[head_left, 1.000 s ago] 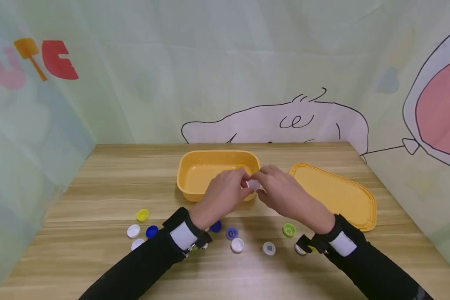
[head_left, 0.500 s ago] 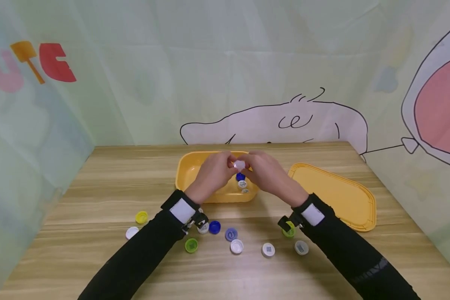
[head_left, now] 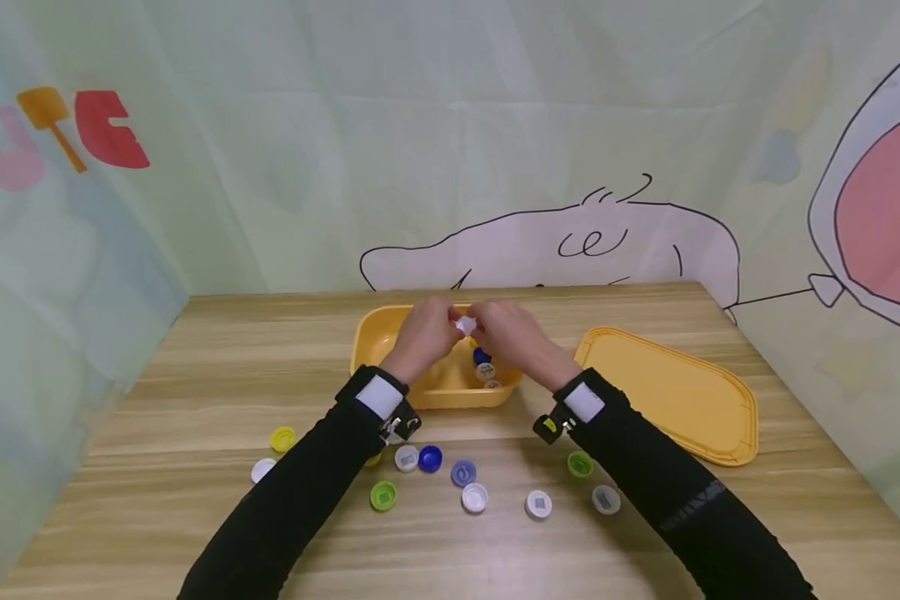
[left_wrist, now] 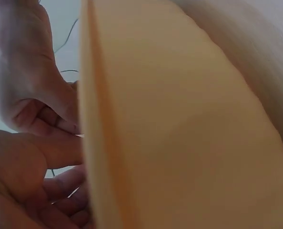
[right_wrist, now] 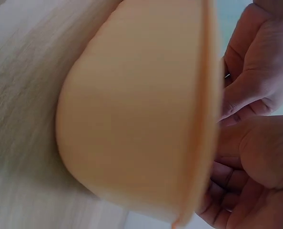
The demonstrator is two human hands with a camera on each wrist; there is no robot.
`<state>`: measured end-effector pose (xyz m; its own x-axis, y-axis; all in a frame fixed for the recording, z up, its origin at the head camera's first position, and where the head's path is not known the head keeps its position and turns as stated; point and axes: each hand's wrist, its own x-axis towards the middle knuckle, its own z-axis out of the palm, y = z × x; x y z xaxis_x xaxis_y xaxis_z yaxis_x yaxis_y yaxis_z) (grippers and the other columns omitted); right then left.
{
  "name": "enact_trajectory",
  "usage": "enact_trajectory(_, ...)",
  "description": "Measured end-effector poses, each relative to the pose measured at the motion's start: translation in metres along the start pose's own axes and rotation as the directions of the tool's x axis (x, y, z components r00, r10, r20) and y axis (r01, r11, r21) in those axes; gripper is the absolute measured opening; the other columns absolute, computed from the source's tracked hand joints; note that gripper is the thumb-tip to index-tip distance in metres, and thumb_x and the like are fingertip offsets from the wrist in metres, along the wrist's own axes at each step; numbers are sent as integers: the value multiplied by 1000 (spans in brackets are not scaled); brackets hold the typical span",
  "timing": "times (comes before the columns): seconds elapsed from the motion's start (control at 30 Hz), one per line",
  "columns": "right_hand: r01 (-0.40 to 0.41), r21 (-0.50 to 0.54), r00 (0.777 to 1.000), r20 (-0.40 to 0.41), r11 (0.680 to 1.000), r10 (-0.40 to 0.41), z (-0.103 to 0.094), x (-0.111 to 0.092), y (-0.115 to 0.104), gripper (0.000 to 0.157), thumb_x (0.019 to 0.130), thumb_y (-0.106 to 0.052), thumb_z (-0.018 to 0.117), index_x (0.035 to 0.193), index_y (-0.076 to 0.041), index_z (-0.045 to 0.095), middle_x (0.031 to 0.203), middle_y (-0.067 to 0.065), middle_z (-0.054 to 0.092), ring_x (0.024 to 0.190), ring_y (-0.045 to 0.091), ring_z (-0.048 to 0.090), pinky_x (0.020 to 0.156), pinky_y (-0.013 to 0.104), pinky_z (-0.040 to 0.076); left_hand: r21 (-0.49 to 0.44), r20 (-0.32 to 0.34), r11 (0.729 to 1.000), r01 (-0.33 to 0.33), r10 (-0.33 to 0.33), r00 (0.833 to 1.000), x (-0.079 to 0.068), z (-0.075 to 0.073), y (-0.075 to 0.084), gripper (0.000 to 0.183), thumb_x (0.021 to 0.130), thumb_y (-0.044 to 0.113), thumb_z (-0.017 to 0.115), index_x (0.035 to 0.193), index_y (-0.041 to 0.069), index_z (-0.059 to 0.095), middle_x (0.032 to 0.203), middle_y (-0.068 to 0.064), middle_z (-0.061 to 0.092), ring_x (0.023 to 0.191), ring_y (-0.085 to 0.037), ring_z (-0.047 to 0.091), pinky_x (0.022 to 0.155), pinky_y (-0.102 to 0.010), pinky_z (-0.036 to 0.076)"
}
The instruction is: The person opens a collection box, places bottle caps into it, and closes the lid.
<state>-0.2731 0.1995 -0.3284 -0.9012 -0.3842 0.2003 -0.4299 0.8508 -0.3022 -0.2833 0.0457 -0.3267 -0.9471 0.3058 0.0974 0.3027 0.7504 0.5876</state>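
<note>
Over the yellow plastic box (head_left: 450,398), my left hand (head_left: 427,335) and right hand (head_left: 516,340) meet fingertip to fingertip. Between them they pinch a small whitish piece (head_left: 466,325); it is too small and covered to tell its kind. Inside the box lie a blue bottle cap (head_left: 482,356) and a white bottle cap (head_left: 485,372), with more caps partly hidden by the right hand. In both wrist views the box wall (left_wrist: 179,114) fills the middle and hides the fingertips.
Loose bottle caps lie in front of the box: blue (head_left: 430,458), green (head_left: 382,496), white (head_left: 475,498), yellow (head_left: 282,438) and several others. A flat yellow lid (head_left: 667,396) rests right of the box. A printed cloth (head_left: 450,167) hangs behind the wooden table (head_left: 232,358).
Both hands have moved left and farther over the box from its right front corner, still pinching the whitish piece. Caps inside the box have come into view.
</note>
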Motion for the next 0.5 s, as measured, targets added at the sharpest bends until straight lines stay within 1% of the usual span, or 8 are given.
enact_trajectory(0.1, -3, -30, 1000, 27, 1000, 4, 8, 5, 1, 13, 97, -5, 69, 107, 2, 74, 83, 9, 68, 68, 20, 59, 62, 30, 47, 27, 14, 1000, 14, -14, 1000, 3, 3, -5, 18, 97, 11, 72, 109, -1, 76, 86, -9, 65, 67, -20, 56, 56, -24, 39)
enact_trajectory(0.17, -4, -49, 999, 52, 999, 7, 13, 9, 0, 12, 97, -4, 68, 105, 2, 74, 81, 8, 66, 67, 20, 58, 61, 30, 46, 35, 36, 999, 40, -41, 998, 5, 4, -9, 17, 98, 12, 71, 106, -1, 77, 79, -8, 62, 63, -19, 54, 54, -24, 37)
enact_trajectory(0.3, 8, -82, 995, 101, 997, 0, 21, 15, 0, 9, 96, -4, 67, 100, 2, 74, 78, 7, 63, 67, 21, 57, 60, 30, 45, 47, 87, 993, 105, -108, 990, 7, 6, -15, 18, 101, 13, 66, 104, 0, 78, 68, -5, 54, 57, -18, 50, 51, -25, 34)
enact_trajectory(0.4, 13, -106, 992, 126, 994, 1, 26, 18, 0, 8, 96, -4, 67, 98, 1, 72, 77, 7, 61, 68, 22, 57, 61, 31, 44, 66, 101, 989, 133, -139, 985, 8, 8, -17, 18, 101, 11, 63, 101, 1, 78, 65, -3, 48, 55, -16, 48, 50, -25, 32)
enact_trajectory(0.5, -3, -112, 989, 145, 994, 19, 29, 18, 2, 6, 96, -4, 66, 96, 0, 71, 76, 7, 58, 70, 23, 56, 62, 32, 43, 105, 117, 985, 137, -149, 982, 9, 10, -18, 20, 101, 13, 62, 93, 4, 78, 63, -1, 46, 55, -15, 46, 49, -25, 30)
